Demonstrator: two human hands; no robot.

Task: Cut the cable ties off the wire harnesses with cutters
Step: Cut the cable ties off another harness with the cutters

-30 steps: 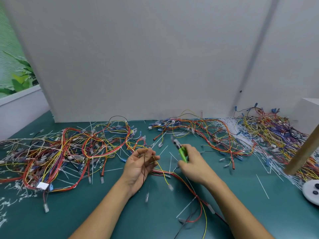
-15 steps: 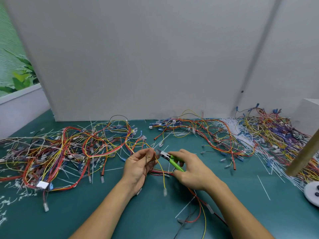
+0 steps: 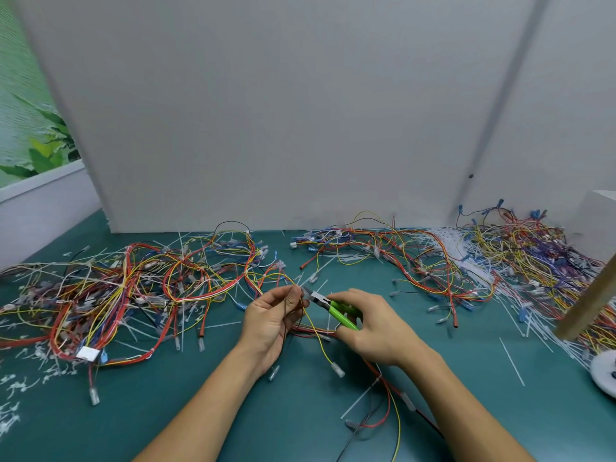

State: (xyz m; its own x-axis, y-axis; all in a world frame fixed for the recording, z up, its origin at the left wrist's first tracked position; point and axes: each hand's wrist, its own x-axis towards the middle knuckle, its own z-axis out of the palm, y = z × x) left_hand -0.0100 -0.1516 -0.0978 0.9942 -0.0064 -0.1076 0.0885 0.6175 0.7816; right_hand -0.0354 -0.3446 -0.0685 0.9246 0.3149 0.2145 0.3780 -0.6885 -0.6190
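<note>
Glossy green cutters (image 3: 336, 310), seemingly plastic-handled

The left hand (image 3: 271, 323) pinches thin wires (image 3: 311, 323) while the right hand (image 3: 375, 328) grips green-handled cutters (image 3: 333, 306) at them.

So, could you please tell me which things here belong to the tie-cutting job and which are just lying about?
In the job: left hand pinching the yellow wire; right hand gripping the green cutters; harness piles.
Lying about: wooden post; white round object; loose white ties.
</note>
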